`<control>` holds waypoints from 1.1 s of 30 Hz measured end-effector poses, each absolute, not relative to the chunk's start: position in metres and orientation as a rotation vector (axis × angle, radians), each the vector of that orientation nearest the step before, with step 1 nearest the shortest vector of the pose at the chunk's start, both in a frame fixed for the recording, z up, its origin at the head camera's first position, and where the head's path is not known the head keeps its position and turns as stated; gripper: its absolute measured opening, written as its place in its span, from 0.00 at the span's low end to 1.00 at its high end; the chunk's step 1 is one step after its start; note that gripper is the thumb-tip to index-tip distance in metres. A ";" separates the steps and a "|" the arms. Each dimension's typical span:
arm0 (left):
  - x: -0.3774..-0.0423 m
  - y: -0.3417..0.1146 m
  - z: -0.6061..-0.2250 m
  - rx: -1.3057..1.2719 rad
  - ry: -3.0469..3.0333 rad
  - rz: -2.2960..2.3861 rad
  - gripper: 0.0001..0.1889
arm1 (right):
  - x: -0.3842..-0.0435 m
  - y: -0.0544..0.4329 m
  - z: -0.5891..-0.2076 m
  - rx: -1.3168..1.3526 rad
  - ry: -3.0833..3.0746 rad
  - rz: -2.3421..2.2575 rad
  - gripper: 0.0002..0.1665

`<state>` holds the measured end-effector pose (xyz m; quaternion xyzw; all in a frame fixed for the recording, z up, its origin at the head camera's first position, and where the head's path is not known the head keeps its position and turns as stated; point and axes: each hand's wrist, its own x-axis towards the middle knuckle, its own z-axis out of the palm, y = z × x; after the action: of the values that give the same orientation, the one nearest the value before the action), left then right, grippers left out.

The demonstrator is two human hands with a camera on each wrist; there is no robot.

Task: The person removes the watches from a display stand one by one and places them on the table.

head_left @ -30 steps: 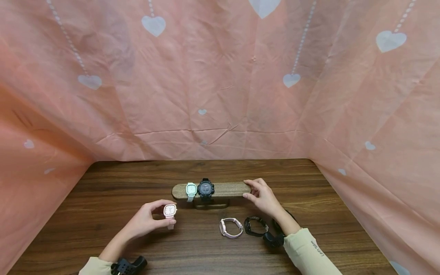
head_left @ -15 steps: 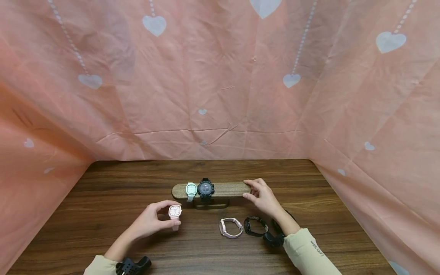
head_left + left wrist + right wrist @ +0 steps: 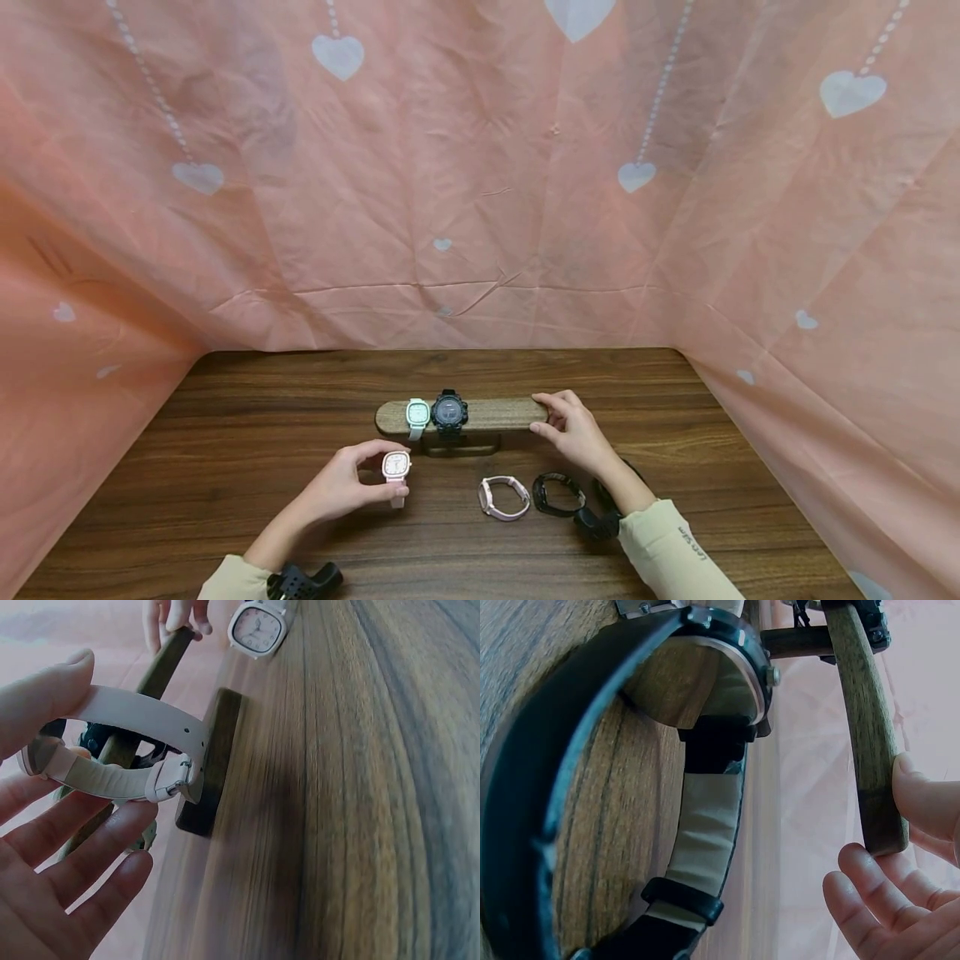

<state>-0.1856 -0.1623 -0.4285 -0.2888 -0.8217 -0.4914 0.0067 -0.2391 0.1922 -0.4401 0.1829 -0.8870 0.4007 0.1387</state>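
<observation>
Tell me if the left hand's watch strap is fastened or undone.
Fastened: in the left wrist view, the strap forms a closed loop, its ends meeting at the buckle.

Pale-strapped watch (image 3: 142, 712), buckled into a loop, is pinched by the left hand (image 3: 60, 883) on the near side. A black watch (image 3: 94, 736), half hidden, is hung on the wooden bar (image 3: 166, 666) just beyond. Bar's far right end is held by the right hand (image 3: 180, 613); another pale watch (image 3: 257, 628) is parked on the table (image 3: 337, 787), right.

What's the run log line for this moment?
left hand: holds pink watch | right hand: grips end of wooden bar | on bar: mint watch, black watch
</observation>
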 end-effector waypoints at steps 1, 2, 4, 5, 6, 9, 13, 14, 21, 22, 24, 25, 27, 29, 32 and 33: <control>-0.187 -0.162 -0.432 -0.900 -2.571 -1.541 0.21 | -0.239 0.192 -0.440 0.527 -2.566 1.161 0.25; -0.189 -0.161 -0.436 -0.899 -2.568 -1.545 0.22 | -0.239 0.192 -0.440 0.526 -2.567 1.165 0.25; -0.192 -0.160 -0.444 -0.900 -2.565 -1.551 0.22 | -0.239 0.192 -0.440 0.522 -2.569 1.173 0.25; -0.194 -0.160 -0.448 -0.902 -2.566 -1.552 0.22 | -0.239 0.192 -0.440 0.520 -2.571 1.177 0.25; -0.196 -0.159 -0.452 -0.902 -2.566 -1.557 0.23 | -0.239 0.192 -0.440 0.519 -2.571 1.179 0.25; -0.198 -0.157 -0.457 -0.919 -2.565 -1.584 0.23 | -0.238 0.192 -0.440 0.519 -2.574 1.181 0.25; -0.195 -0.151 -0.454 -0.956 -2.555 -1.611 0.24 | -0.238 0.192 -0.441 0.521 -2.576 1.180 0.25; -0.193 -0.149 -0.451 -0.962 -2.550 -1.614 0.23 | -0.238 0.192 -0.441 0.523 -2.575 1.182 0.25; -0.198 -0.142 -0.462 -1.010 -2.535 -1.596 0.23 | -0.238 0.193 -0.442 0.525 -2.568 1.187 0.25; -0.198 -0.140 -0.463 -1.015 -2.535 -1.594 0.23 | -0.238 0.193 -0.442 0.524 -2.567 1.187 0.25; -0.197 -0.138 -0.464 -1.015 -2.540 -1.595 0.22 | -0.238 0.192 -0.442 0.522 -2.567 1.185 0.25; -0.197 -0.136 -0.464 -1.017 -2.540 -1.595 0.22 | -0.238 0.192 -0.442 0.521 -2.568 1.185 0.25; -0.195 -0.133 -0.462 -1.017 -2.540 -1.583 0.22 | -0.238 0.192 -0.441 0.519 -2.568 1.185 0.25; -0.192 -0.129 -0.457 -1.029 -2.528 -1.577 0.21 | -0.238 0.192 -0.441 0.517 -2.569 1.185 0.25; -0.185 -0.124 -0.446 -1.056 -2.504 -1.571 0.21 | -0.238 0.192 -0.441 0.519 -2.567 1.182 0.25; -0.183 -0.123 -0.442 -1.067 -2.495 -1.570 0.21 | -0.238 0.192 -0.441 0.521 -2.566 1.181 0.25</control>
<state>-0.1831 -0.1227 -0.4425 -0.3402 -0.7958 -0.5009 0.0033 -0.2382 0.1921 -0.4411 0.1796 -0.8853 0.4073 0.1342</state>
